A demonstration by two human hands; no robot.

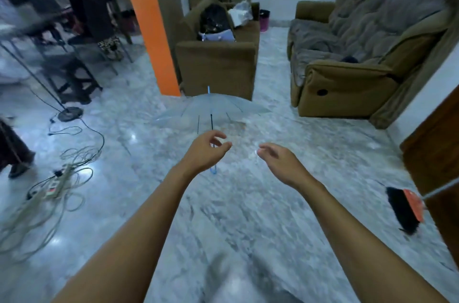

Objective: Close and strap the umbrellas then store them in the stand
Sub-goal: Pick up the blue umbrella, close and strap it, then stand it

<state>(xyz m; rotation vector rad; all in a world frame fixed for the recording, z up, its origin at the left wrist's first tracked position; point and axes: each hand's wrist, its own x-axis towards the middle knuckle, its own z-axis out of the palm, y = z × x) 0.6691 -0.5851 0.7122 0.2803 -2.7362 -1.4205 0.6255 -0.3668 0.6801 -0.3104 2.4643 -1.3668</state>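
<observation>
Glossy marble floor [248,203] everywhere; orange pillar [146,24] and brown armchair [218,64] beyond the left hand [203,151], sofa [347,79] past the right hand [280,161].

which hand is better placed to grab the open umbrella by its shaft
Left. The left hand overlaps the shaft of the clear umbrella, with its fingers loosely curled just above the blue handle. The right hand is open and off to the side of the shaft.

Orange pillar [149,24] beside brown armchair [218,66] (bags [216,22] on seat); recliner sofa [347,84]; broom [404,210]; tangled cables [54,186].
</observation>
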